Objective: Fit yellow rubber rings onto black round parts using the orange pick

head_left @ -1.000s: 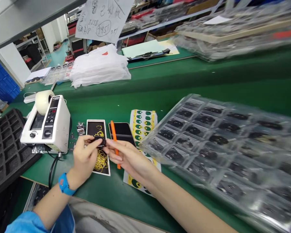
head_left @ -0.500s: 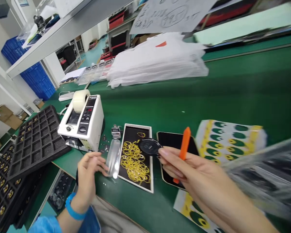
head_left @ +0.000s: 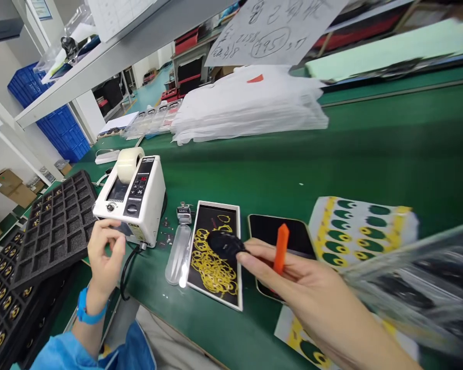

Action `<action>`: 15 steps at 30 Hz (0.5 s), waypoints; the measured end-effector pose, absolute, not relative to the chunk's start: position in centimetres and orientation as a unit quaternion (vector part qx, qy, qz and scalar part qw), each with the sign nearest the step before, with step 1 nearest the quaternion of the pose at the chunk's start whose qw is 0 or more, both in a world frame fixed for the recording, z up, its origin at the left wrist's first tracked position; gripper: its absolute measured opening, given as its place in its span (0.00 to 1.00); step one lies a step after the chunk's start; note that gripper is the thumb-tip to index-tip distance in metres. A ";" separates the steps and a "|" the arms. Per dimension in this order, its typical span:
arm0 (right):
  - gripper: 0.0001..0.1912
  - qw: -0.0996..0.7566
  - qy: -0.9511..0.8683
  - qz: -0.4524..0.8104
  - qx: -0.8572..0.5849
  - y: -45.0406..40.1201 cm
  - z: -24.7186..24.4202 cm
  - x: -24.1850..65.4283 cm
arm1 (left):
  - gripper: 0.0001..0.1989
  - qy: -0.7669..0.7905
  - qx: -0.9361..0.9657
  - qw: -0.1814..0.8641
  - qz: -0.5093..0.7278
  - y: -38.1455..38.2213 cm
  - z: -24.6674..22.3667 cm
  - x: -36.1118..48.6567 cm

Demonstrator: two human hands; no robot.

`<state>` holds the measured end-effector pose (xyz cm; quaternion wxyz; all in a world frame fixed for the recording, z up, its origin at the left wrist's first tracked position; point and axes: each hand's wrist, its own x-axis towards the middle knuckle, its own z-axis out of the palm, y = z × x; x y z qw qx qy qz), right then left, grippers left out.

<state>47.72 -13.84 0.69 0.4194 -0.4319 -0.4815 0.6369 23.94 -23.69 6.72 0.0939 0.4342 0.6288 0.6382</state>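
In my right hand (head_left: 289,272) I hold a thin black round disc (head_left: 226,245) by its edge, between thumb and forefinger. An orange stick-like tool (head_left: 281,249) is also tucked in this hand and points up. The disc hangs above a white-rimmed tray (head_left: 239,288) of yellow rings (head_left: 214,272). At the front outlet of a white tape dispenser (head_left: 150,213), my left hand (head_left: 105,252) has its thumb and fingertips brought together in a pinch. Whatever lies between those tips, perhaps nothing, cannot be made out.
Beside the dispenser are a small metal counter (head_left: 184,213) and a clear plastic case (head_left: 177,255). A phone (head_left: 262,226) lies under my right hand. Sticker sheets (head_left: 395,234) and clear plastic packaging (head_left: 420,288) are at right. Black foam trays (head_left: 61,226) stand at left.
My left hand has moved left from beside the clear case to the dispenser's front, its fingers drawing together. The black disc has shifted slightly left and tilted in my right hand.
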 end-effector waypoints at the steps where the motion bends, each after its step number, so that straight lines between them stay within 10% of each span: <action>1: 0.25 0.422 -0.507 0.622 -0.422 -13.9 0.9 47.6 | 0.08 0.637 0.497 0.077 0.584 -23.6 7.4 24.1; 7: 0.23 0.412 -0.570 0.619 -0.349 -13.8 1.6 47.8 | 0.11 0.623 0.656 0.032 0.424 -22.3 10.6 25.5; 15: 0.33 0.389 -0.506 0.697 -0.326 -13.1 2.8 48.1 | 0.14 0.481 0.673 0.289 0.481 -17.8 9.7 30.0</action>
